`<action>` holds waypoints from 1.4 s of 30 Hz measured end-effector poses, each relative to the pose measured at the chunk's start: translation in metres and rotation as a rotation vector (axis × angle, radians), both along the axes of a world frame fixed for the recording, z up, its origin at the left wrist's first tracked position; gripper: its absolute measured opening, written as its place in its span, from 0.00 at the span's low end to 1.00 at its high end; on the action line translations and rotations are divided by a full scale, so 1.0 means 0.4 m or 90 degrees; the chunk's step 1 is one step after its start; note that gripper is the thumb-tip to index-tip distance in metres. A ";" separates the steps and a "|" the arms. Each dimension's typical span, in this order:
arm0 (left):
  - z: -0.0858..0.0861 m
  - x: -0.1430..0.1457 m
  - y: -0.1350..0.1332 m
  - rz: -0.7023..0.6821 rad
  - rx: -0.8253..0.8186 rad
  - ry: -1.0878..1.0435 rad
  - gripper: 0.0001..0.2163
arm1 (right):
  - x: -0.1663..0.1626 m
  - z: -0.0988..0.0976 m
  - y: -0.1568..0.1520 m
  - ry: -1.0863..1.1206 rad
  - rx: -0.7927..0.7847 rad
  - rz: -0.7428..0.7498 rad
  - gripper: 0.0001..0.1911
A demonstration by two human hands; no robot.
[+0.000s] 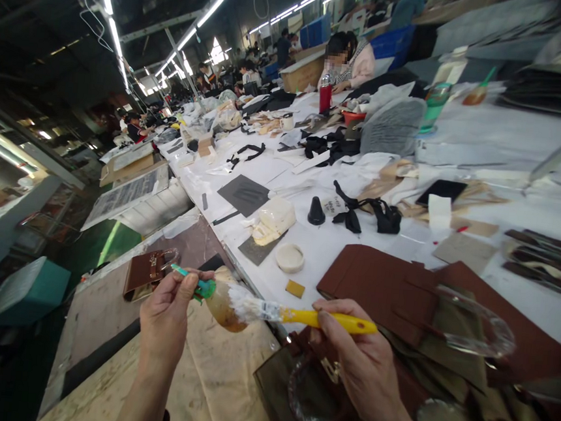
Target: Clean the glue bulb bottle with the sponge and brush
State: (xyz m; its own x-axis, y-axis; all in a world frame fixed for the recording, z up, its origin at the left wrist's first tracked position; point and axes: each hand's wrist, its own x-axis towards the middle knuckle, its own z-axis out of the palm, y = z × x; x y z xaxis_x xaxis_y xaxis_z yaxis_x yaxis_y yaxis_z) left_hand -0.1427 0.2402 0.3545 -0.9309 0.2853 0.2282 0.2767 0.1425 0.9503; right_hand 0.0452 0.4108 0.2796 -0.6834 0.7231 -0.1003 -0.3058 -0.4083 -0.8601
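My left hand (170, 302) pinches the green cap of a small translucent squeeze bottle (223, 307) with amber liquid or residue in it. The bottle lies tilted on its side in the air, its thin green nozzle pointing left. In my right hand (354, 348) is a flat paintbrush (322, 320), gripped by its yellow handle. Its white bristles meet the bottle in the view; whether they touch it I cannot tell. Below my right hand lies a dark brown handbag (290, 382) with a plastic-wrapped handle. Larger brown leather bag pieces (376, 288) lie behind that hand.
The long white worktable (288, 172) holds a round white lid (289, 258), a yellow block (295, 288), a black cone (316, 211), a phone (442, 193) and black straps (381, 214). A small brown bag (143, 275) stands left. Across the table sits a person (357, 63).
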 end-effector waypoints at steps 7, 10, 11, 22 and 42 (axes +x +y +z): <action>0.008 -0.003 -0.004 0.001 -0.055 -0.044 0.13 | 0.017 -0.019 0.026 0.019 -0.013 -0.100 0.12; 0.012 0.000 0.008 -0.019 -0.065 -0.039 0.13 | 0.014 -0.007 -0.002 0.047 -0.013 -0.071 0.11; 0.015 0.002 0.013 -0.025 -0.068 -0.035 0.13 | 0.011 0.000 -0.012 0.048 -0.003 -0.050 0.11; 0.029 0.002 0.007 0.020 -0.070 -0.009 0.14 | 0.018 -0.023 -0.026 -0.020 0.093 -0.025 0.11; 0.049 0.016 0.021 -0.003 -0.336 0.145 0.16 | 0.015 -0.005 0.031 -0.004 0.239 -0.072 0.06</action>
State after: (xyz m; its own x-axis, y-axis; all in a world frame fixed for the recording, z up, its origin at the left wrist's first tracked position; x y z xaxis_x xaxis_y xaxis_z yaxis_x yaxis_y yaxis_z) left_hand -0.1364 0.2485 0.3743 -0.8738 0.4182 0.2483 0.4671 0.5796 0.6677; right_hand 0.0510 0.4233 0.2775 -0.5971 0.7813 0.1816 -0.3258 -0.0293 -0.9450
